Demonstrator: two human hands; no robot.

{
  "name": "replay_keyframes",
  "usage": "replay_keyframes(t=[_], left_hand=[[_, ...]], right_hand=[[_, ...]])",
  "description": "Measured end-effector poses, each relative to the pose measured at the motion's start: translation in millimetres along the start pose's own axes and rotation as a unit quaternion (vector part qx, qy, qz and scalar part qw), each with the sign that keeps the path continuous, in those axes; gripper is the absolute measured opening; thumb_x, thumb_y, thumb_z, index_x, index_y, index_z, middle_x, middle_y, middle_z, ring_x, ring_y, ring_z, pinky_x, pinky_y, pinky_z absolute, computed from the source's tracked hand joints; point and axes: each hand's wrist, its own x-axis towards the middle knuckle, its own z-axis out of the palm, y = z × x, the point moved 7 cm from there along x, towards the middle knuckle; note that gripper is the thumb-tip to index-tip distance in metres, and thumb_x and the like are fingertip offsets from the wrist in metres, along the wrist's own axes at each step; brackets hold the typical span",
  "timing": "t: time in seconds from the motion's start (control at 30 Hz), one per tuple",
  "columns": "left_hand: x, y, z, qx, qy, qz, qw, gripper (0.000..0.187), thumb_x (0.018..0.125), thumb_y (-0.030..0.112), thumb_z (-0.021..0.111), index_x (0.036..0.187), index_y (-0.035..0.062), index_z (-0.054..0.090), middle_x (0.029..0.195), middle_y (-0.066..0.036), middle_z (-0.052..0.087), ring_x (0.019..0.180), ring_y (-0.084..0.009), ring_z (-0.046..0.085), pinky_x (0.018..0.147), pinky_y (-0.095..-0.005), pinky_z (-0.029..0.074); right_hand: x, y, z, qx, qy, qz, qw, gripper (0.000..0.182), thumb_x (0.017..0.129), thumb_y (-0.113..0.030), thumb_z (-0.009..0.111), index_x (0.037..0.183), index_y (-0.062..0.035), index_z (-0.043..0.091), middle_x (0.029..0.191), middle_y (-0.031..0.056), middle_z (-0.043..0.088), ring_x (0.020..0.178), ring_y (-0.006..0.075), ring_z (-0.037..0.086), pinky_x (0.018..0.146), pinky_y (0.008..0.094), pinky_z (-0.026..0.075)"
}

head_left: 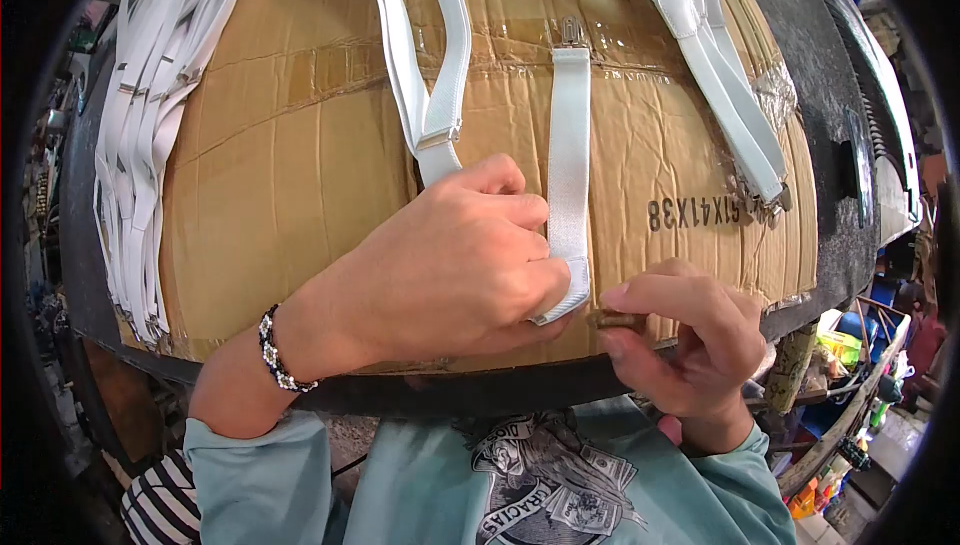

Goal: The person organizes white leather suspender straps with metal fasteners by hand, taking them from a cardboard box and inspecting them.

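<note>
My left hand [470, 255], with a beaded bracelet [275, 350] at the wrist, is closed on the near end of a white suspender strap [571, 165]. This strap runs away from me over the cardboard and carries a metal clip [571, 35] at its far end. My right hand [690, 330], just to the right of the strap end, pinches a small brownish piece [615, 321] between thumb and forefinger. Its exact kind is too small to make out. A looped white strap with a metal slider [440, 135] passes under my left hand.
Flattened cardboard [270, 205] with brown tape covers the dark table [480, 392]. A thick bundle of white straps [150, 135] lies along the left side. Joined suspender straps [715, 65] lie at upper right. Crates with coloured goods [850, 345] stand beyond the right edge.
</note>
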Motion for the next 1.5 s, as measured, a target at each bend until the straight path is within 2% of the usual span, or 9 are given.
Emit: replay_keyframes(t=[0.2, 0.47, 0.6, 0.7, 0.83, 1.13, 1.23, 1.4, 1.5], left_hand=[[-2.0, -1.6, 4.2, -0.005, -0.018, 0.006, 1.000, 0.026, 0.066, 0.021, 0.079, 0.071, 0.0100, 0.056, 0.066, 0.000, 0.050, 0.071, -0.0219, 0.054, 0.081, -0.0373, 0.047], [2.9, -2.7, 2.0, -0.026, -0.006, 0.010, 1.000, 0.023, 0.071, 0.022, 0.074, 0.062, 0.0105, 0.056, 0.060, -0.003, 0.052, 0.067, -0.0214, 0.057, 0.077, -0.0351, 0.047], [1.4, -2.6, 4.3, -0.018, -0.017, 0.005, 1.000, 0.030, 0.070, 0.021, 0.080, 0.067, 0.0106, 0.052, 0.064, -0.002, 0.047, 0.067, -0.0223, 0.054, 0.076, -0.0373, 0.045], [2.9, -3.4, 2.0, -0.051, -0.023, -0.005, 0.998, 0.029, 0.070, 0.021, 0.079, 0.067, 0.0108, 0.052, 0.064, -0.002, 0.047, 0.068, -0.0223, 0.055, 0.076, -0.0372, 0.046], [2.7, -4.4, -0.3, -0.060, -0.031, -0.006, 0.998, 0.028, 0.070, 0.020, 0.079, 0.067, 0.0108, 0.053, 0.064, -0.003, 0.048, 0.068, -0.0222, 0.055, 0.076, -0.0368, 0.046], [1.5, -3.6, 3.8, -0.036, -0.012, 0.009, 0.999, 0.028, 0.068, 0.018, 0.080, 0.067, 0.0108, 0.053, 0.063, -0.002, 0.048, 0.068, -0.0229, 0.056, 0.076, -0.0370, 0.046], [3.7, -3.0, 0.8, -0.050, -0.022, 0.004, 0.998, 0.028, 0.067, 0.018, 0.080, 0.067, 0.0108, 0.053, 0.063, -0.003, 0.049, 0.068, -0.0229, 0.056, 0.076, -0.0371, 0.047], [3.0, -4.4, 4.2, -0.049, -0.018, -0.006, 0.999, 0.031, 0.066, 0.019, 0.082, 0.067, 0.0107, 0.052, 0.064, -0.002, 0.048, 0.068, -0.0231, 0.056, 0.075, -0.0372, 0.046], [3.1, -5.6, 4.1, -0.039, -0.015, 0.014, 0.999, 0.031, 0.066, 0.019, 0.082, 0.067, 0.0106, 0.052, 0.064, -0.002, 0.049, 0.068, -0.0232, 0.056, 0.076, -0.0373, 0.046]], right_hand=[[9.0, -10.1, 14.9, -0.028, -0.017, -0.052, 0.998, 0.027, 0.074, 0.007, 0.078, 0.099, 0.0000, 0.069, 0.079, 0.0096, 0.064, 0.063, 0.0228, 0.065, 0.055, 0.0330, 0.052], [9.8, -8.0, 11.0, -0.154, -0.075, -0.081, 0.982, 0.021, 0.074, 0.005, 0.075, 0.092, 0.0007, 0.065, 0.074, 0.0085, 0.056, 0.059, 0.0232, 0.060, 0.051, 0.0358, 0.049], [10.3, -12.6, 2.4, -0.115, -0.047, -0.056, 0.991, 0.020, 0.073, 0.008, 0.072, 0.091, 0.0024, 0.065, 0.072, 0.0085, 0.056, 0.056, 0.0230, 0.059, 0.049, 0.0359, 0.049], [15.6, -18.6, 15.8, -0.035, -0.011, -0.121, 0.992, 0.025, 0.071, 0.006, 0.075, 0.094, 0.0045, 0.066, 0.074, 0.0087, 0.056, 0.057, 0.0220, 0.059, 0.050, 0.0353, 0.049], [16.1, -13.5, 18.0, -0.097, -0.095, -0.126, 0.983, 0.033, 0.068, 0.000, 0.079, 0.097, 0.0059, 0.066, 0.079, 0.0090, 0.057, 0.061, 0.0216, 0.059, 0.052, 0.0343, 0.049], [19.1, -11.8, 1.7, -0.180, -0.049, -0.089, 0.978, 0.028, 0.067, 0.005, 0.077, 0.093, 0.0025, 0.066, 0.073, 0.0079, 0.057, 0.058, 0.0225, 0.061, 0.051, 0.0342, 0.050], [21.0, -20.5, 7.6, -0.106, -0.048, -0.110, 0.987, 0.028, 0.067, 0.005, 0.077, 0.093, 0.0030, 0.066, 0.074, 0.0079, 0.056, 0.057, 0.0229, 0.061, 0.051, 0.0343, 0.051], [22.4, -14.0, 12.6, -0.117, -0.124, -0.097, 0.981, 0.030, 0.068, 0.005, 0.076, 0.096, 0.0031, 0.065, 0.075, 0.0076, 0.054, 0.063, 0.0243, 0.062, 0.054, 0.0369, 0.051], [22.6, -3.8, 0.8, -0.173, -0.106, -0.102, 0.974, 0.027, 0.069, 0.005, 0.076, 0.093, 0.0007, 0.064, 0.074, 0.0081, 0.055, 0.061, 0.0251, 0.061, 0.052, 0.0370, 0.050]])
